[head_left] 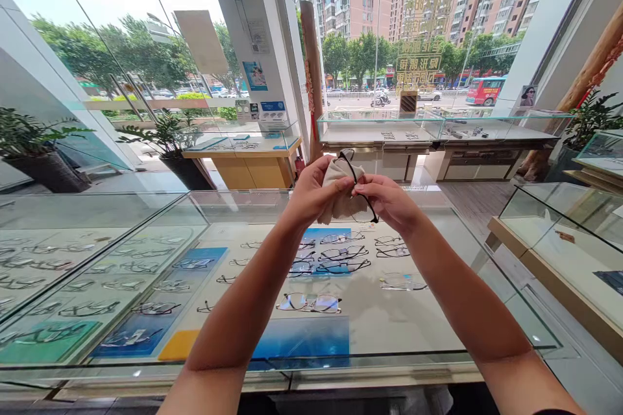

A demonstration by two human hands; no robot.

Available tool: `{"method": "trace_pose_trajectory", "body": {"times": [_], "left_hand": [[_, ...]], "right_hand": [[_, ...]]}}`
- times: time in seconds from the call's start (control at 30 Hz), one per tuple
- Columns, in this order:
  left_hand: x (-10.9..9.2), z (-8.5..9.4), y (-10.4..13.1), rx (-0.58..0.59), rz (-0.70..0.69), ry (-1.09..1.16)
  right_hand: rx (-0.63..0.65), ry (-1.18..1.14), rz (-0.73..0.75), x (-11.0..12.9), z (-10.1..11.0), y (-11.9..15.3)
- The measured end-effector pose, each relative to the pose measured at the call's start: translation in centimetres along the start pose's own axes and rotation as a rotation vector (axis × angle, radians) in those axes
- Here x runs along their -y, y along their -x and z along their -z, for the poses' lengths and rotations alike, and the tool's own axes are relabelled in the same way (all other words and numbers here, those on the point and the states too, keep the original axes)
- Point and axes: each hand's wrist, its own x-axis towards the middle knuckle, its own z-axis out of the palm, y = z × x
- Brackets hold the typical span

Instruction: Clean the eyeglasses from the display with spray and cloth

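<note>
Glasses (363, 188) between two raised, nearly meeting hands (318, 189).

Optical shop w/ eyeglass-filled glass display cases (311, 358)

Both arms reach forward, wrists angled inward; the hands (348, 189) nearly meet, fingers curled
</note>
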Motion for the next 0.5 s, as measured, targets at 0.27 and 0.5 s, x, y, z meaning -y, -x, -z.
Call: {"method": "trace_pose_trajectory", "body": {"times": [0.27, 0.5], "left_hand": [[0.3, -1.1, 0.3, -0.141, -0.161, -0.164], [0.4, -1.4, 0.2, -0.256, -0.273, -0.226]], "right_hand": [[0.035, 0.006, 0.017, -0.3, -0.7, 0.1], [0.018, 0.063, 0.014, -0.4, -0.9, 0.1]]}}
